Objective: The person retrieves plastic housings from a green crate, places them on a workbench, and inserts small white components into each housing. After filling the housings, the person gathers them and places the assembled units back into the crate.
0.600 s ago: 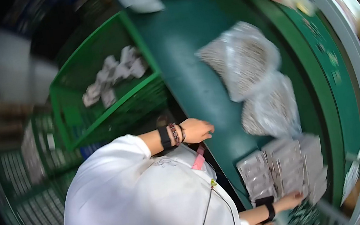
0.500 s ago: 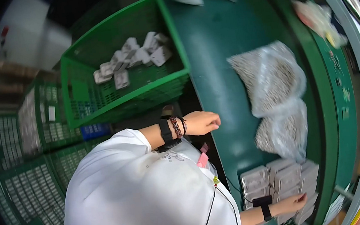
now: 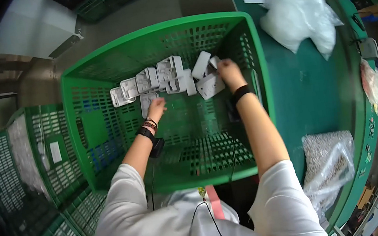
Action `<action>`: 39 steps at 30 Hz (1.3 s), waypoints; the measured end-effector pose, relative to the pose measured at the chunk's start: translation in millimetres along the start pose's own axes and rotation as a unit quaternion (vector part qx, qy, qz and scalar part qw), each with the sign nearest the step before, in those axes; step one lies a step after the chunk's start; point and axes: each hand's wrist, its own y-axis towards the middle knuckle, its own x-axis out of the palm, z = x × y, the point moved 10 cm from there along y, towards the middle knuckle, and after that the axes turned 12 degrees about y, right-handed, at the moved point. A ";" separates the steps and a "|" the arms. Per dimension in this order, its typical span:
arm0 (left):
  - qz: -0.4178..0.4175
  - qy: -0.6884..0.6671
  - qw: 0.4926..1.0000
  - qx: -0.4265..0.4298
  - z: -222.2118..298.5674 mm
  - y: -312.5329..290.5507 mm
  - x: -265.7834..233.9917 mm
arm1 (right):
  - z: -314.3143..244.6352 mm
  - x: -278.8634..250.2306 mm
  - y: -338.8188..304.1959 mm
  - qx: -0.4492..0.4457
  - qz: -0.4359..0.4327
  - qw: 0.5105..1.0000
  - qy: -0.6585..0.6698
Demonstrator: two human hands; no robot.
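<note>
Both hands are inside a green crate (image 3: 263, 103), with white plastic housings around them. The left hand (image 3: 157, 107) is narrow, its fingers curled in just over the right side of one white housing (image 3: 146, 109); whether they touch or grip it I cannot tell. Left of and beyond that hand, more housings stand in a slanting row, the outermost being a shallow one (image 3: 121, 97), while a taller housing with its hollow side showing (image 3: 170, 68) lies beyond the hand and to its right. The right hand (image 3: 229, 69) is bent and narrow too, its fingertips at a small white piece (image 3: 214, 61) (the knuckles hide much of it, so I cannot tell whether it is held). Just left of that hand and a little nearer the body is a tilted housing with a flat face (image 3: 210, 87), and a narrow housing (image 3: 201, 65) leans farther left. To the right of the right hand, past the crate wall, runs a green work surface (image 3: 310, 97); a puffy translucent bag (image 3: 296, 8) rests on its far part, and a clear bag of small pale pieces (image 3: 326, 159) lies nearer the body.
</note>
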 end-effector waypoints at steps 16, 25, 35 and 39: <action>0.204 0.479 0.801 0.296 37.3 71.3 20.0 | 156.3 189.3 33.3 -0.022 0.054 0.989 0.136; 0.170 0.500 0.814 0.242 55.7 59.5 17.6 | 203.8 189.3 71.2 0.073 0.094 0.989 0.090; 0.107 0.503 0.825 0.236 41.8 82.8 34.1 | 223.1 210.6 71.8 0.148 -0.012 0.824 0.547; 0.001 0.257 0.939 0.229 4.9 81.9 21.5 | 193.0 206.8 58.8 0.155 -0.078 0.834 0.524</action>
